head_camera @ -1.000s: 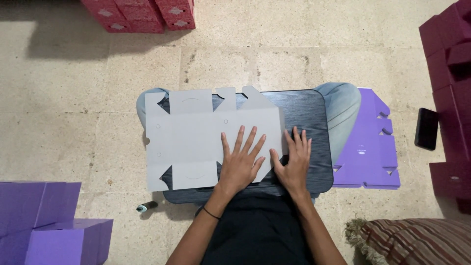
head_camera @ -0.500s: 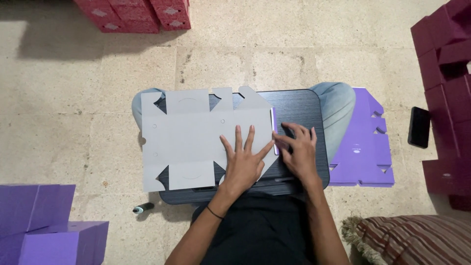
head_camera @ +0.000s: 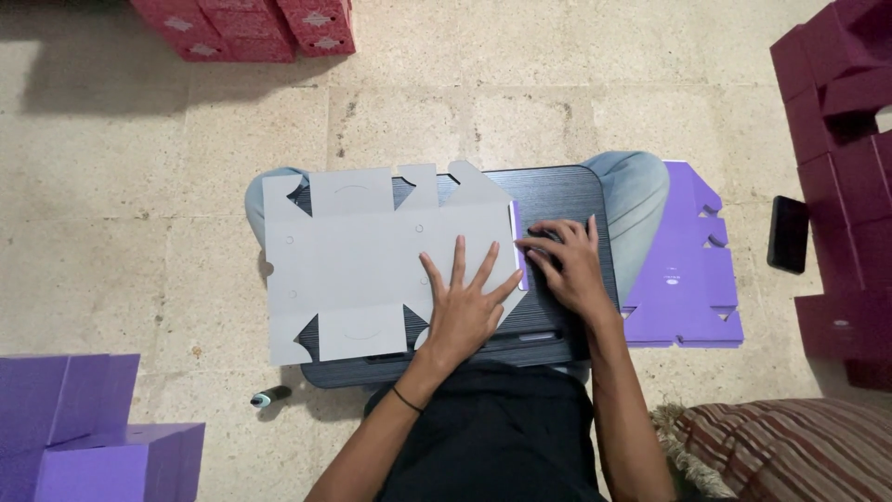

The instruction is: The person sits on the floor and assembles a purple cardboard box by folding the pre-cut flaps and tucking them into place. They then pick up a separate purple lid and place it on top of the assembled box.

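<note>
One grey die-cut cardboard blank [head_camera: 372, 270] — flat, unfolded, purple edge flap raised. Left hand [head_camera: 462, 311] splayed flat on it; right hand [head_camera: 569, 263] fingers pinching the flap — two hands counted.

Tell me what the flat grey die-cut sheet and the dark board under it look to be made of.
Flat grey die-cut sheet: likely matte paperboard, with cleanly cut tabs and a purple reverse showing at its lifted right edge. Dark lap board: seemingly wood or laminate, with fine horizontal grain lines and rounded corners.
</note>
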